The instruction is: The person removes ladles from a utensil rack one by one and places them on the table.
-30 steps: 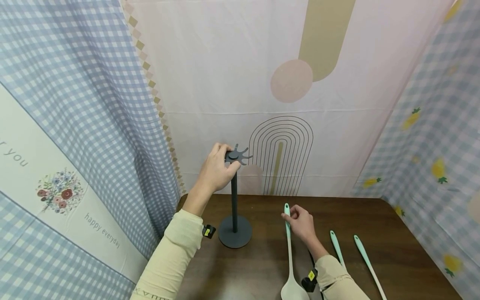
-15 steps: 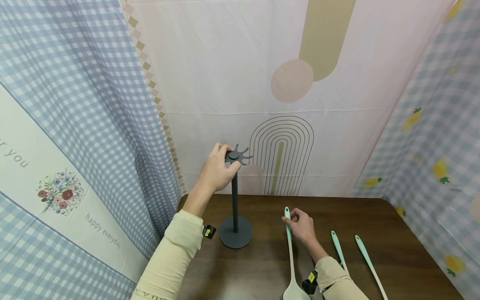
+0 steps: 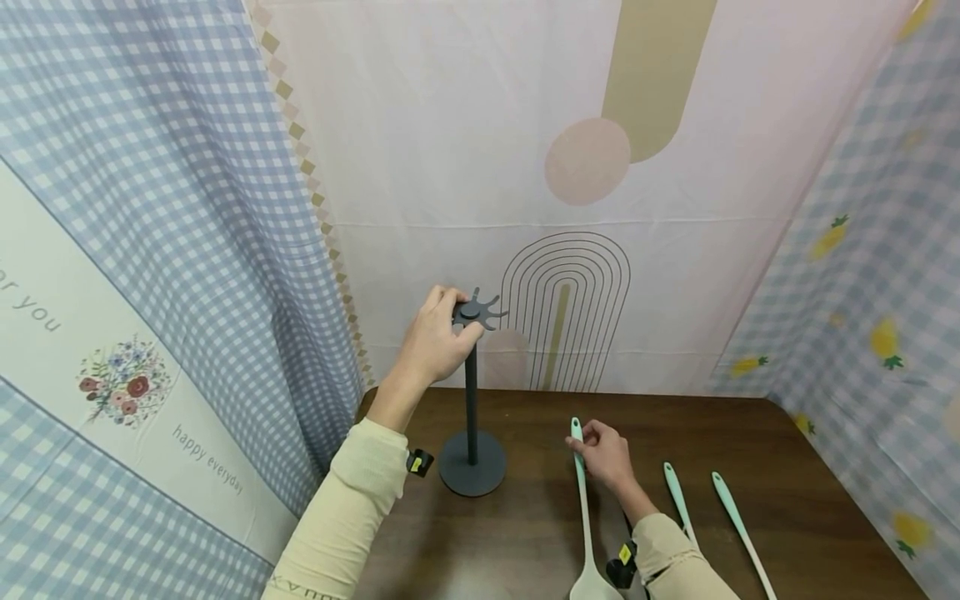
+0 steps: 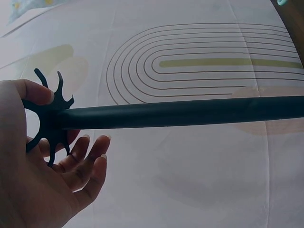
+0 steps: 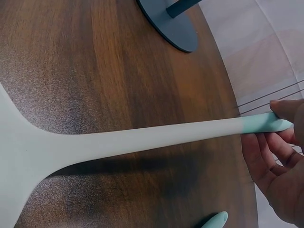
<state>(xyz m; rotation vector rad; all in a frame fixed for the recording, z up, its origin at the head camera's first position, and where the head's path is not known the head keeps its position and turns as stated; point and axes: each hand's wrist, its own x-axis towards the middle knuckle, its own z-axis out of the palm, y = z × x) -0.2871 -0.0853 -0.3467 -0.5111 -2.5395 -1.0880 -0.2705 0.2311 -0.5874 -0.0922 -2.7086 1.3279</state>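
My left hand (image 3: 438,337) grips the hooked top (image 3: 470,312) of a dark grey utensil stand (image 3: 472,400), thumb and fingers on its curved hooks. The stand is upright, its round base on the table. In the left wrist view, thumb and index finger pinch the hooks while the other fingers lie loosely bent below the pole. My right hand (image 3: 606,454) pinches the mint-green handle end of a cream spatula (image 3: 585,517). The spatula's wide head points toward the front edge of the head view, partly cut off. In the right wrist view its shadow falls on the table beneath the shaft.
Two more mint-handled utensils lie on the brown wooden table (image 3: 817,517) to the right: a nearer one (image 3: 677,496), partly hidden by the right sleeve, and a farther one (image 3: 738,525). A patterned cloth (image 3: 420,167) hangs behind the table, with checked curtains at both sides.
The right hand and the spatula have shifted slightly toward the front of the table. The left hand keeps its grip on the stand, which stays in place.
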